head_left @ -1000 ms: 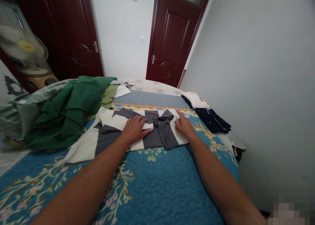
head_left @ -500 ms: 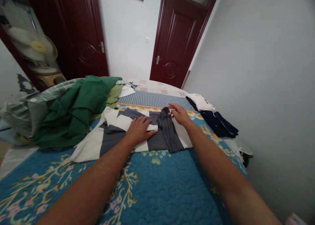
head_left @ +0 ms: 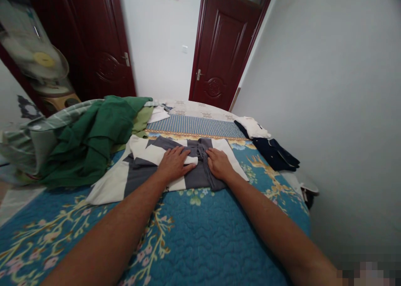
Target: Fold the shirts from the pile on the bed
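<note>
A grey and white colour-block garment [head_left: 196, 180] lies partly folded across the bed, with a white sleeve-like strip over its middle. My left hand [head_left: 173, 163] rests flat on it beside that strip, fingers stretched out. On the garment's right part, my right hand [head_left: 219, 164] presses down at the bunched dark grey fabric [head_left: 204, 152], its fingers slightly bent and nothing lifted. The fabric under both palms is hidden.
A blue floral quilt [head_left: 213, 231] covers the bed. To the left is a heap with a green garment [head_left: 94, 140]. Folded dark navy clothing [head_left: 275, 154] and a white folded garment [head_left: 253, 127] lie by the right wall. A fan [head_left: 44, 60] stands back left.
My right hand has come down onto the garment from just above it. The dark grey fabric that stood bunched up there now lies flatter. My left hand stays on the garment.
</note>
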{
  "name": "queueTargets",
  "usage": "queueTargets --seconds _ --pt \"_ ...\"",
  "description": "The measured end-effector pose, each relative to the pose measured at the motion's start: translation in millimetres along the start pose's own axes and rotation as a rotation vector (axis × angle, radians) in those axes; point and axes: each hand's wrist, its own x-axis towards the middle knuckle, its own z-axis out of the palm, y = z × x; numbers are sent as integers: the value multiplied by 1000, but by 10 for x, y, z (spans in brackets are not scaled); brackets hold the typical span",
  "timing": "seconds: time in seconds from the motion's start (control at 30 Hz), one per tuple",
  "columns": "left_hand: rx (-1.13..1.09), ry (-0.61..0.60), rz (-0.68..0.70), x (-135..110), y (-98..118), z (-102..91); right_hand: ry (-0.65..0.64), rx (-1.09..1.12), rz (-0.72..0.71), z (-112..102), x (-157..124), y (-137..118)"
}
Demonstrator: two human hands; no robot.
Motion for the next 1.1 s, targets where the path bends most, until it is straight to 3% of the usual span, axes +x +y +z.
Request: queueTargets --seconds 0.2,0.33,0.53,0.7,0.83,0.97,1.1 --pt "15 -59 115 -30 38 -77 64 20 -8 -88 -70 -62" --pt "1 -110 256 -65 69 -57 -10 26 -9 -91 -257 -178" --pt "19 -77 184 -68 222 -37 -35 162 13 -76 -311 -250" --pt "-13 -79 198 -131 655 -117 167 352 57 -181 -230 63" --pt "-26 -51 225 -232 910 -207 319 281 167 -322 -244 529" --pt "-101 -96 394 -277 922 -210 223 204 299 -341 -297 887" --pt "-73 -66 480 -242 879 -153 117 188 336 -286 -318 981"
